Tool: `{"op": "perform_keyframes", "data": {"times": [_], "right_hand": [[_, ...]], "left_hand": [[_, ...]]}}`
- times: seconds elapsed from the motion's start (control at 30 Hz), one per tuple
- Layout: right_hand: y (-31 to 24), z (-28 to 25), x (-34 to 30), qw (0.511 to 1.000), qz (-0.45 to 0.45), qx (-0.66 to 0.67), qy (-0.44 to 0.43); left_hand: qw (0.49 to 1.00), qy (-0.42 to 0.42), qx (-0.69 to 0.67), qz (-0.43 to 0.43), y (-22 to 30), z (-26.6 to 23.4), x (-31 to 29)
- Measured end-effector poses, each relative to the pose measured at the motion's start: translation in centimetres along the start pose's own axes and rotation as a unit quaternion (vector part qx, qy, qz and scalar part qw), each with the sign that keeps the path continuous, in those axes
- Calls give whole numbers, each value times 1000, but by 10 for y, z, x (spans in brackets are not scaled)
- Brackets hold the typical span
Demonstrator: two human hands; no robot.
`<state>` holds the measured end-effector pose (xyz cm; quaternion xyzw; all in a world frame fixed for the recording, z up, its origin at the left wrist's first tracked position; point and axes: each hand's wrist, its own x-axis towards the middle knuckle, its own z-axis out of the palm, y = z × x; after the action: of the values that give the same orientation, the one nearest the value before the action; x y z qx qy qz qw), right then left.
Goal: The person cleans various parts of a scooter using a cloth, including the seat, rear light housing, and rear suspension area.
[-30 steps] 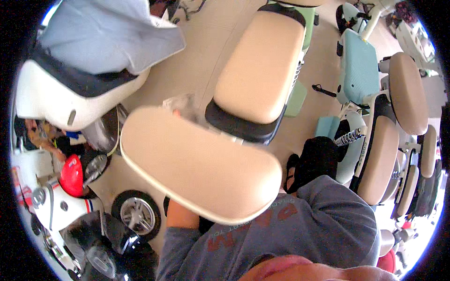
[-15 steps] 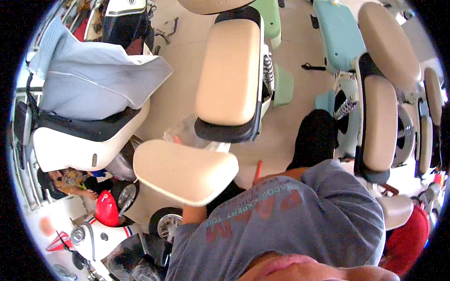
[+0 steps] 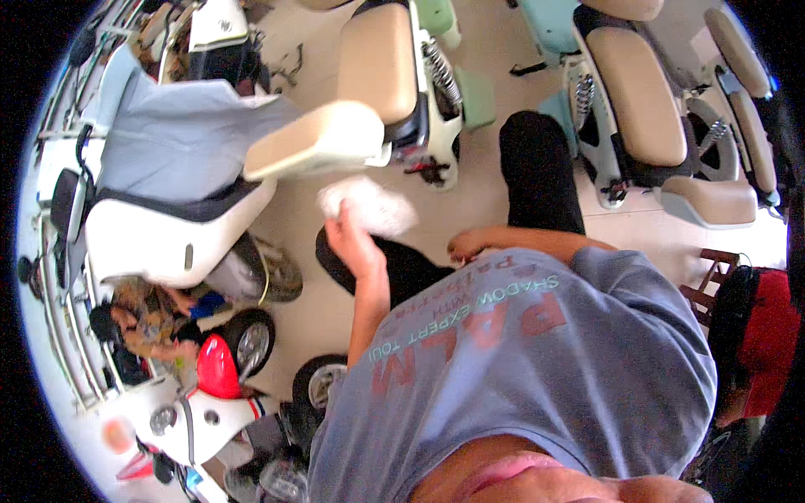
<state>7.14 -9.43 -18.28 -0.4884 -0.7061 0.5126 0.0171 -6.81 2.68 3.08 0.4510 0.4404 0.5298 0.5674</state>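
As the head view looks down past the grey short-sleeved T-shirt (image 3: 520, 360), it shows a crumpled, whitish bundle of thin, loose material (image 3: 377, 210) in the person's left hand (image 3: 356, 250). The bundle appears above the beige tiled floor (image 3: 482, 172), between the near leg in black trousers (image 3: 541, 168) and a tan, rounded cushion with a pale edge (image 3: 314, 138). That cushion stands close to an oblong tan padded seat on a black base (image 3: 379, 67).

The left hand is closed on the bundle at its lower left edge, the fingers lying against the folds; the rest spreads free to the right. Whether it is cloth or plastic film cannot be told through the blur. It looks light, limp and hard to break, so a gentle pinch should be enough. If it is film, it may slide between the fingers; a gathered fistful of folds would likely hold better than one loose corner.

The right hand (image 3: 466, 245) rests low before the shirt, well apart from the bundle. Its fingers look curled, but whether they grip anything cannot be told.
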Motion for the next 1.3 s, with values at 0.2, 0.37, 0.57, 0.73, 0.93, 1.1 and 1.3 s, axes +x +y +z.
{"op": "perform_keyframes", "data": {"times": [0.2, 0.37, 0.57, 0.73, 0.93, 1.1, 1.3], "right_hand": [[-9, -13, -44, 957, 99, 187, 198], [-8, -15, -78, 842, 85, 469, 253], [-88, -37, -172, 749, -24, 607, 263], [-107, -31, -219, 759, -40, 595, 263], [-106, -16, -230, 699, -97, 663, 250], [-114, -22, -198, 609, -53, 729, 306], [-94, -36, -173, 445, -105, 875, 159]], "left_hand": [[949, -127, 251, 144, 14, -25, -40], [836, -194, 357, 368, 53, -13, -64], [890, -226, 306, 252, 65, -17, -82], [930, -287, 228, 16, 69, 3, -89], [928, -331, 144, -93, 56, 43, -104], [812, -540, 164, -150, 22, 50, -123], [799, -543, 211, -150, 23, 31, -92]]}}
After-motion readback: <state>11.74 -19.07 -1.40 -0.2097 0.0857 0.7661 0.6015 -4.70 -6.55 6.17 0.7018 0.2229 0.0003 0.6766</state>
